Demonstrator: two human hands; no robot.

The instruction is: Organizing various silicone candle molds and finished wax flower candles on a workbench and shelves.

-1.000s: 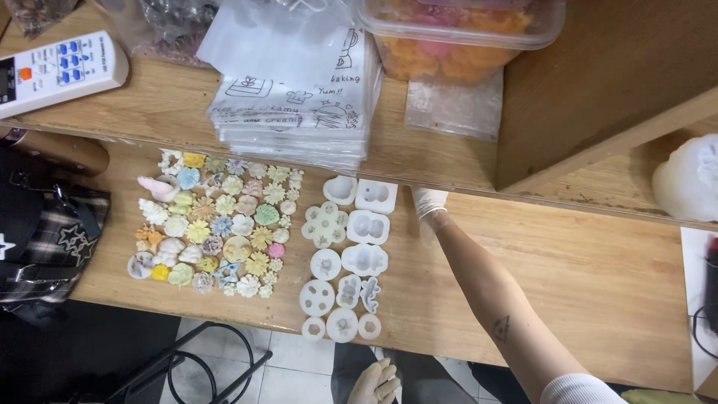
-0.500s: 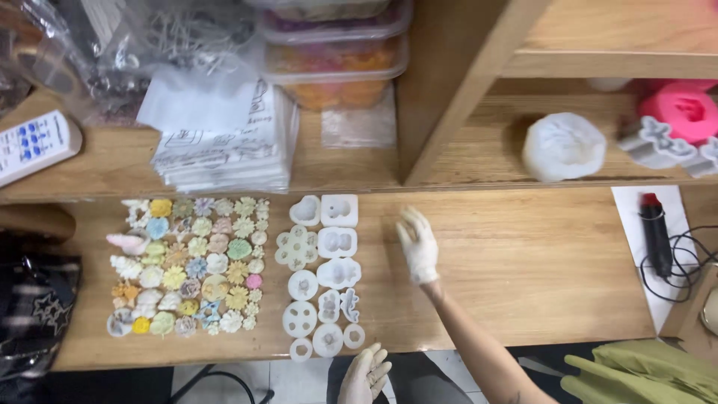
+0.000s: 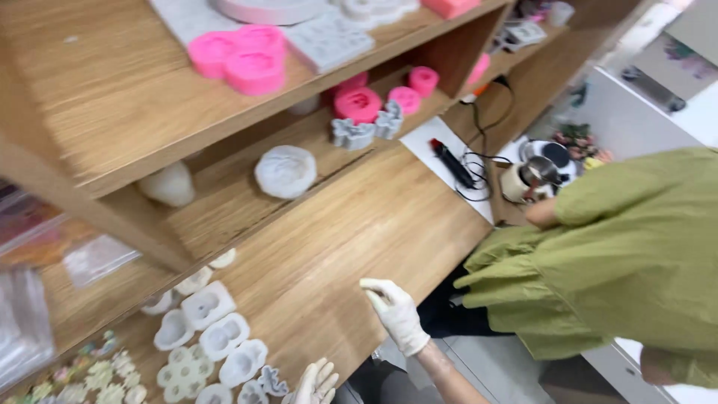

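From the head camera, the right hand in a white glove lies flat on the bare wooden table, fingers loosely spread; its grip is released and nothing is in it. The bare forearm runs back from it toward the near edge. The left hand, also gloved white, shows only in part at the near bottom edge, fingers spread and pointing up; its grip looks released and empty, close beside the nearest white moulds.

Those white silicone moulds lie in a cluster on the table at the near left, each with a flower or shell-shaped hollow, well left of the right hand and just left of the left hand. Further left, at the corner, small pastel flower pieces lie in rows.

On the lower shelf, a round white mould sits in the middle, with grey moulds and pink round moulds to its right. On the upper shelf lies a pink three-lobed mould.

To the right on the table, a black tool with a red tip rests on a white sheet, its cord coiled beside it. A person in a green garment stands at the right.
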